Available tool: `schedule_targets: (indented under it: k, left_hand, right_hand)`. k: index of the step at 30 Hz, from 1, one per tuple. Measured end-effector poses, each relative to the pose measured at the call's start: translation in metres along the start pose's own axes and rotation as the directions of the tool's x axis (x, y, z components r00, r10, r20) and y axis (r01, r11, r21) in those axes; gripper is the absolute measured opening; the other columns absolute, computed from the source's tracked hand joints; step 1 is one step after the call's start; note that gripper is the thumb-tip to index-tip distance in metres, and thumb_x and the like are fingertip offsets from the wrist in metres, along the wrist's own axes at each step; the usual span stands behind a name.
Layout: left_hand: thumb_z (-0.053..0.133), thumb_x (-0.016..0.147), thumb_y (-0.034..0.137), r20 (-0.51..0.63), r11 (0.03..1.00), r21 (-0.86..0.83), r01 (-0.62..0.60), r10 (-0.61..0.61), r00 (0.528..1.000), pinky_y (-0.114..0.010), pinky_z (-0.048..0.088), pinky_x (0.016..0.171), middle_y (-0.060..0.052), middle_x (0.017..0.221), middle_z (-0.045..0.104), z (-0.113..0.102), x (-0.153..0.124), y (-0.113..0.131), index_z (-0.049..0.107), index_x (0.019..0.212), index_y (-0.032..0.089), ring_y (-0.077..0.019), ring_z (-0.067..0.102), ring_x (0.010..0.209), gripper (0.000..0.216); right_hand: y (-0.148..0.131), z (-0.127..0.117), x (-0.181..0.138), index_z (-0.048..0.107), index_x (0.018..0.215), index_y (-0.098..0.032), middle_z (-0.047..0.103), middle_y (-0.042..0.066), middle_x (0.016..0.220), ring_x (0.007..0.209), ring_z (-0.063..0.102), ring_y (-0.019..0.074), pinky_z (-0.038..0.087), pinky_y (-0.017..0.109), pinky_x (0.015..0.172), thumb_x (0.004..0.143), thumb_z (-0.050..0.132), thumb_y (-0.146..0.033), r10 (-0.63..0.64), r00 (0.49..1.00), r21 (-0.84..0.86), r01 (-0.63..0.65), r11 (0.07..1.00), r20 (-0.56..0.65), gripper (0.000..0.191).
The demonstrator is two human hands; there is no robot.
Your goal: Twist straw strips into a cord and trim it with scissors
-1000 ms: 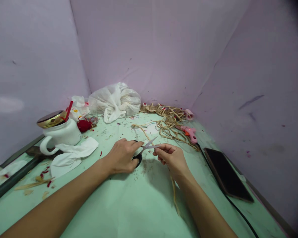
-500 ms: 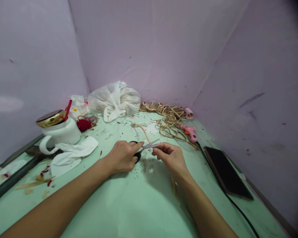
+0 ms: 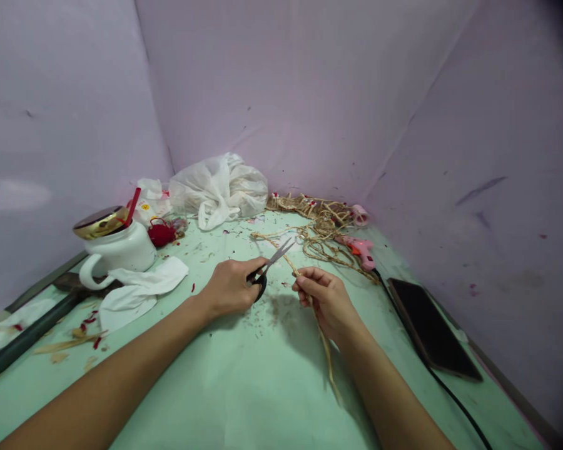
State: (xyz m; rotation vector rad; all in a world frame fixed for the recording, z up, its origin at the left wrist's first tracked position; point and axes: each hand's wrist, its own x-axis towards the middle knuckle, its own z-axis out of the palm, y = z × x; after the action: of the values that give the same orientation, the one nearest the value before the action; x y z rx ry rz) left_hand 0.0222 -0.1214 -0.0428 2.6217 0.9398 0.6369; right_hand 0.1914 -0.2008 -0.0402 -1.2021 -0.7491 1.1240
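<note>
My left hand point(image 3: 229, 287) is closed round the black handles of a pair of scissors point(image 3: 268, 265), whose blades point up and to the right, nearly together. My right hand point(image 3: 323, 299) pinches a strand of tan jute twine point(image 3: 326, 356) that hangs down past my wrist toward the near edge. The scissor tips reach above and left of my right fingers, close to the twine's upper end. Both hands hover over the pale green tabletop point(image 3: 244, 387).
A tangle of jute rope point(image 3: 319, 231) and a pink glue gun point(image 3: 359, 249) lie at the back right. A dark phone point(image 3: 429, 328) with a black cable lies on the right. A white mug with gold lid point(image 3: 115, 244), white tissue point(image 3: 138, 290) and a plastic bag point(image 3: 220, 187) sit to the left.
The scissors have swung up and away from my right fingers, blades now nearly together. My right hand has turned, and the twine now hangs plainly below it.
</note>
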Motion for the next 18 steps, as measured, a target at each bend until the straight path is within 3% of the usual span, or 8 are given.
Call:
schedule_targets:
  k: [4,8,18]
  left_hand:
    - [0.048,0.066,0.020,-0.014,0.992,0.115,-0.056,0.058,0.998,-0.027,0.041,0.071,-0.003,0.097,0.062,0.0033,-0.0005,-0.0027,0.046,0.119,0.026,-0.0190,0.057,0.084,0.054]
    - [0.047,0.065,0.020,0.071,0.950,0.271,-0.153,0.138,0.988,-0.031,0.042,0.070,-0.006,0.092,0.059,0.0058,-0.0013,-0.0010,0.040,0.124,0.021,-0.0207,0.056,0.083,0.059]
    - [0.041,0.071,0.017,0.086,0.929,0.344,-0.140,0.117,0.989,-0.029,0.041,0.062,-0.006,0.091,0.061,0.0105,-0.0028,-0.0062,0.035,0.127,0.020,-0.0197,0.058,0.076,0.056]
  right_hand:
    - [-0.0026,0.0003,0.0000,0.062,0.075,-0.013,0.057,-0.001,0.053,0.041,0.043,0.0054,0.032,0.018,0.040,0.052,0.069,-0.021,0.087,0.996,0.120,-0.089,0.989,0.020,0.025]
    - [-0.0030,0.0010,0.0003,0.064,0.078,-0.013,0.057,-0.001,0.052,0.041,0.043,0.0051,0.031,0.017,0.038,0.050,0.069,-0.018,0.125,0.992,0.151,-0.127,0.980,0.026,0.029]
    - [0.0012,0.0003,-0.0002,0.064,0.081,-0.013,0.052,-0.003,0.051,0.038,0.039,0.0044,0.029,0.015,0.033,0.058,0.067,-0.022,0.096,0.991,0.187,-0.112,0.976,0.095,0.025]
